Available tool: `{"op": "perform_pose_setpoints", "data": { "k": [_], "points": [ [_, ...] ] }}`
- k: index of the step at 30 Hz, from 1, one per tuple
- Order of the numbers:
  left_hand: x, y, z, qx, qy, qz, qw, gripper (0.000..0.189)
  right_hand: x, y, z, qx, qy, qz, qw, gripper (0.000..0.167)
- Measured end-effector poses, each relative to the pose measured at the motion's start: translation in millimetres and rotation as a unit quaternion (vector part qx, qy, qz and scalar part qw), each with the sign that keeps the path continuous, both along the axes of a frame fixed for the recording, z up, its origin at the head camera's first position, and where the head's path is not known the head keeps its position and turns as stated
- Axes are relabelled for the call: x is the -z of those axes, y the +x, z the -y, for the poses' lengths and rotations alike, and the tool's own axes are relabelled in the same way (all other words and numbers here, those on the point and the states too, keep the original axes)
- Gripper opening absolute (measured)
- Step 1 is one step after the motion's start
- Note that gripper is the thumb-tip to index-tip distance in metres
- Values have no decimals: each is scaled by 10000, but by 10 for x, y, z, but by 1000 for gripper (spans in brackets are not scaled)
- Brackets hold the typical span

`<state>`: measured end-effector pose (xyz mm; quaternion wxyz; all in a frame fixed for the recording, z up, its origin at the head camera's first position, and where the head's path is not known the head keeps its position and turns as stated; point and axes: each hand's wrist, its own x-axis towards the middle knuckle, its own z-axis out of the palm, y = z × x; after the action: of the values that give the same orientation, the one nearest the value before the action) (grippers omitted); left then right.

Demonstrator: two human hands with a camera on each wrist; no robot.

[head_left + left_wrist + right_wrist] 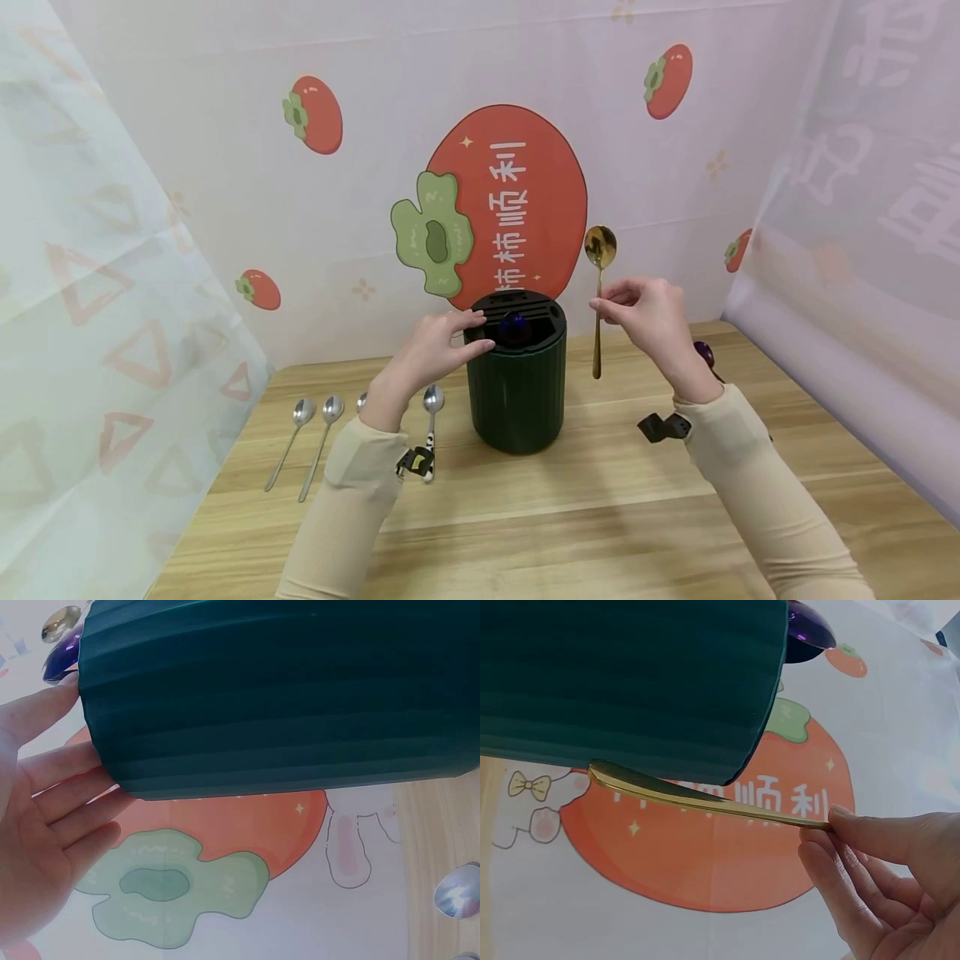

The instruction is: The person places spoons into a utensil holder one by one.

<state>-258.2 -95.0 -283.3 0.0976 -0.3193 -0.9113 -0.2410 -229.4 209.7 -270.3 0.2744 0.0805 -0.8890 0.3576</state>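
Beige sleeves [772, 500] come nearest. At two o'clock from the green holder [517, 404], the right hand [649, 313] pinches a gold spoon [600, 247], bowl up; the left hand [435, 346] spreads its fingers at the holder's ten-o'clock rim. Pinched at one spot, the slim handle could swivel.

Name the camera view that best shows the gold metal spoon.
Head view: the gold metal spoon shows both ends, bowl up, pinched in the bare right hand. Right wrist: only the handle, side-on; no bowl visible. Left wrist: just what looks like its bowl, small, top left corner.
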Motion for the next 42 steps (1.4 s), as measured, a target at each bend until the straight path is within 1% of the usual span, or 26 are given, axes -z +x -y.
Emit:
{"op": "perform_pose_setpoints", "data": {
  "k": [9, 20, 33, 42],
  "points": [
    [7, -9, -2, -21, -57, -10, 10000, 52, -93, 7, 81, -9, -7, -253, 9997, 17],
    [7, -15, -8, -7, -45, -14, 10000, 52, -192, 36, 131, -46, -75, -426, 9991, 16],
    [6, -15, 4, 2, 4, 23, 10000, 52, -278, 105, 230, -132, 21, -941, 9955, 17],
    [20, -22, 9, -8, -5, 5, 10000, 52, -324, 94, 291, -189, -32, -1388, 9901, 20]
  ]
}}
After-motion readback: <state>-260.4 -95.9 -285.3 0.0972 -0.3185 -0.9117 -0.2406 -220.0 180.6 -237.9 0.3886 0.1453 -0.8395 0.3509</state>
